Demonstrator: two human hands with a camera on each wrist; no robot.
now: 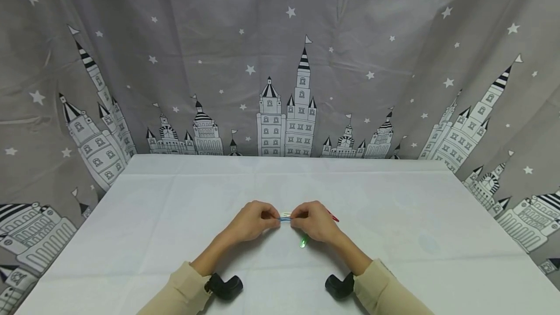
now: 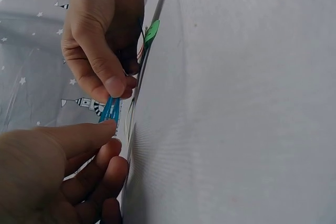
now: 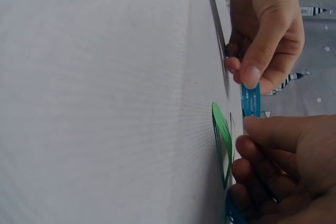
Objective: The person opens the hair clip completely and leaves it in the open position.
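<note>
A blue snap hair clip [image 1: 285,218] is stretched between both hands, just over the white table. My left hand [image 1: 255,220] pinches one end between thumb and fingertips. The other end is pinched by my right hand [image 1: 316,221]. In the right wrist view the clip's slotted middle [image 3: 251,100] shows between the two thumbs; its ends are hidden under the fingers. On the table by the right hand lies a green hair clip [image 1: 304,241]. A red clip [image 1: 334,217] pokes out behind that hand, and a pale clip [image 1: 286,214] lies just beyond the blue one.
Another blue piece [image 3: 234,211] lies beneath the right hand in the right wrist view, partly covered. The table [image 1: 175,218] has a white cloth with fold lines. A grey curtain [image 1: 280,23] printed with castles and stars hangs behind its far edge.
</note>
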